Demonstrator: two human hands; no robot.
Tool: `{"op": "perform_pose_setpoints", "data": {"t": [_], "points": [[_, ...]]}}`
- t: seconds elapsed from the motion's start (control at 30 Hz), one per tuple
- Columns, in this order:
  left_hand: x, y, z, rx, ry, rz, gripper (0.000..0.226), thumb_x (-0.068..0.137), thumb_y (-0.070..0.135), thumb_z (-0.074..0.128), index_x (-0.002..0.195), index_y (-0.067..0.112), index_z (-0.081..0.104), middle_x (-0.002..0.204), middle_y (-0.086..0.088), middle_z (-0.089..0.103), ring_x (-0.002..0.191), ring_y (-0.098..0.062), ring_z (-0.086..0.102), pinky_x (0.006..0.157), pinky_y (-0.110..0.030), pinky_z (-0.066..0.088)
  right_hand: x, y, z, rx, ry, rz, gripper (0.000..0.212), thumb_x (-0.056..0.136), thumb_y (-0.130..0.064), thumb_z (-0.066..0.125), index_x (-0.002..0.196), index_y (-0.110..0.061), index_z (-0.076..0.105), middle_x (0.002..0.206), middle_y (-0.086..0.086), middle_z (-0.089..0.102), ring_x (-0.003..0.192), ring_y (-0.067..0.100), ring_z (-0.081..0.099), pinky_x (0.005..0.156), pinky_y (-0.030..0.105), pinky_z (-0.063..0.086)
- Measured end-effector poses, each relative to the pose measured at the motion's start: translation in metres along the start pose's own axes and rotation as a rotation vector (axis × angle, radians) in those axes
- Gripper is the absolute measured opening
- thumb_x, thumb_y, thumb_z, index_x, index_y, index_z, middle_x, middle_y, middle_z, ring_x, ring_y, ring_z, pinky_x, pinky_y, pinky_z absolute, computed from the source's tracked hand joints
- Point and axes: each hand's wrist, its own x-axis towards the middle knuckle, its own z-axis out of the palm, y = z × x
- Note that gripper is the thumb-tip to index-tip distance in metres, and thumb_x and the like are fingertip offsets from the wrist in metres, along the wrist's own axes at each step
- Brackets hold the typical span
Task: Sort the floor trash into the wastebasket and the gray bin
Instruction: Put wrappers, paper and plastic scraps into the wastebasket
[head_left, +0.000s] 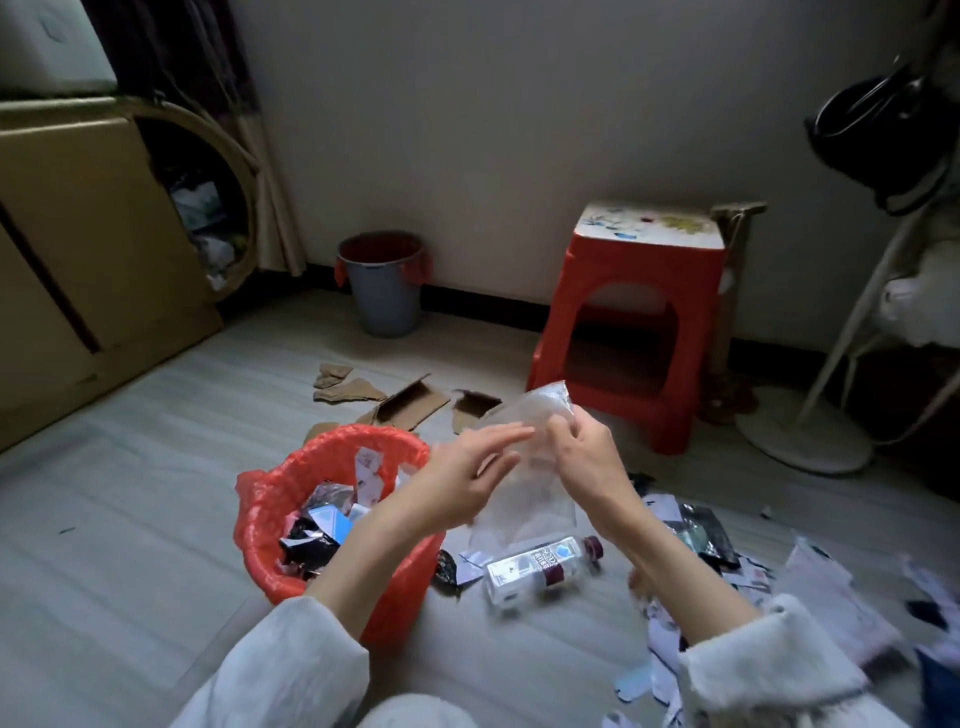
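Observation:
A clear plastic bag (524, 499) hangs in front of me, pinched at its top by my right hand (582, 457). My left hand (467, 478) lies against the bag's left side with its fingers stretched out. Just left of my hands stands the wastebasket (270, 514) lined with a red bag; wrappers and paper scraps fill it. The gray bin (384, 296), lined in dark red, stands far off against the wall. A plastic bottle (540, 566) lies on the floor under the bag. Torn paper and wrappers (727, 566) are strewn to my right.
Cardboard pieces (410, 405) lie on the floor between the wastebasket and the wall. A red stool (639, 322) stands at the back right, with a white fan base (805, 431) beside it. A large cardboard box (78, 249) fills the left side.

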Motion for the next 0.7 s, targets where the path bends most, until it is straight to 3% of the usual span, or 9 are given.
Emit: {"op": "perform_pose_setpoints", "data": {"t": [0.07, 0.13, 0.2, 0.27, 0.33, 0.4, 0.47, 0.57, 0.7], "points": [[0.003, 0.001, -0.003, 0.08, 0.223, -0.013, 0.036, 0.088, 0.028, 0.058, 0.123, 0.021, 0.054, 0.119, 0.003, 0.059, 0.11, -0.015, 0.051, 0.099, -0.045, 0.039, 0.0, 0.008, -0.01, -0.032, -0.004, -0.038, 0.024, 0.094, -0.008, 0.036, 0.085, 0.002, 0.056, 0.073, 0.006, 0.048, 0.068, 0.014, 0.046, 0.062, 0.028, 0.046], [0.009, 0.002, -0.01, 0.149, 0.334, -0.073, 0.05, 0.081, 0.03, 0.068, 0.126, 0.018, 0.05, 0.12, -0.001, 0.055, 0.112, -0.021, 0.046, 0.098, -0.046, 0.038, -0.002, 0.005, -0.018, 0.069, -0.048, -0.026, 0.024, 0.097, -0.005, 0.036, 0.095, 0.006, 0.057, 0.08, 0.008, 0.05, 0.069, 0.009, 0.052, 0.058, 0.018, 0.051], [0.015, 0.004, -0.018, 0.163, 0.255, -0.137, 0.053, 0.078, 0.031, 0.071, 0.125, 0.016, 0.053, 0.12, -0.003, 0.057, 0.114, -0.021, 0.047, 0.097, -0.035, 0.038, -0.005, 0.0, -0.022, 0.183, -0.125, -0.026, 0.023, 0.099, -0.006, 0.038, 0.101, -0.001, 0.061, 0.087, 0.005, 0.056, 0.066, -0.002, 0.057, 0.055, 0.012, 0.049], [0.016, 0.009, -0.022, 0.114, 0.203, -0.163, 0.031, 0.076, 0.031, 0.074, 0.102, 0.015, 0.067, 0.095, 0.0, 0.066, 0.092, -0.015, 0.058, 0.077, -0.023, 0.041, -0.007, -0.003, -0.024, 0.218, -0.178, -0.061, 0.023, 0.099, -0.006, 0.04, 0.099, -0.008, 0.063, 0.088, 0.002, 0.061, 0.07, -0.001, 0.06, 0.059, 0.013, 0.051], [0.014, 0.01, -0.022, 0.079, 0.238, -0.212, 0.017, 0.075, 0.031, 0.075, 0.072, 0.017, 0.065, 0.067, 0.006, 0.061, 0.063, -0.005, 0.055, 0.057, -0.016, 0.037, -0.007, -0.003, -0.024, 0.056, -0.154, -0.177, 0.025, 0.097, -0.003, 0.044, 0.097, -0.014, 0.066, 0.089, 0.001, 0.065, 0.079, 0.004, 0.06, 0.069, 0.01, 0.05], [0.01, 0.01, -0.022, 0.042, 0.266, -0.283, 0.025, 0.076, 0.029, 0.074, 0.059, 0.019, 0.059, 0.057, 0.007, 0.06, 0.05, 0.002, 0.053, 0.048, -0.009, 0.036, -0.009, -0.003, -0.021, -0.199, -0.114, -0.348, 0.028, 0.091, 0.003, 0.049, 0.107, -0.01, 0.068, 0.098, 0.003, 0.07, 0.089, 0.004, 0.06, 0.076, 0.002, 0.042], [0.006, 0.007, -0.022, -0.107, 0.25, -0.392, 0.02, 0.079, 0.024, 0.072, 0.064, 0.013, 0.064, 0.062, -0.002, 0.067, 0.052, 0.001, 0.061, 0.053, -0.013, 0.048, -0.012, -0.003, -0.016, -0.354, -0.119, -0.523, 0.034, 0.086, 0.008, 0.052, 0.112, -0.008, 0.068, 0.104, 0.006, 0.071, 0.091, 0.002, 0.06, 0.078, 0.005, 0.043], [-0.004, 0.001, -0.024, -0.557, 0.164, -0.566, 0.021, 0.083, 0.012, 0.067, 0.097, -0.003, 0.066, 0.085, -0.018, 0.072, 0.076, -0.022, 0.071, 0.071, -0.032, 0.057, -0.014, 0.001, -0.009, -0.545, -0.16, -0.732, 0.04, 0.082, 0.01, 0.051, 0.113, -0.009, 0.067, 0.111, 0.009, 0.07, 0.098, 0.022, 0.068, 0.087, 0.033, 0.055], [-0.014, -0.006, -0.028, -1.192, 0.102, -0.587, 0.029, 0.088, 0.006, 0.052, 0.113, -0.007, 0.057, 0.104, -0.025, 0.066, 0.093, -0.03, 0.067, 0.079, -0.032, 0.058, -0.011, 0.007, -0.006, -0.754, -0.103, -0.83, 0.047, 0.069, 0.008, 0.06, 0.111, -0.011, 0.068, 0.103, 0.012, 0.072, 0.087, 0.028, 0.071, 0.068, 0.038, 0.06]]}}
